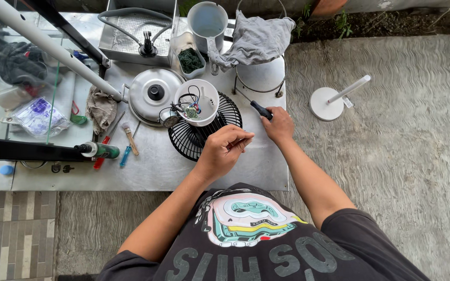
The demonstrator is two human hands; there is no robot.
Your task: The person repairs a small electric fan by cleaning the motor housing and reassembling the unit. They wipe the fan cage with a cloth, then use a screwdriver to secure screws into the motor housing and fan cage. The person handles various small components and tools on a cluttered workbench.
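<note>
One black fan grille, one pot lid, two brushes, one grey cloth, one screwdriver.

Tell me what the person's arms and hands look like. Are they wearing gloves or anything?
No gloves. The left hand and right hand are bare, with no watch or rings that I can see. Both forearms are uncovered. Short dark grey sleeves of a T-shirt end near the elbows.

Bench front edge free; fan grille, pot lid block ctr.
</note>
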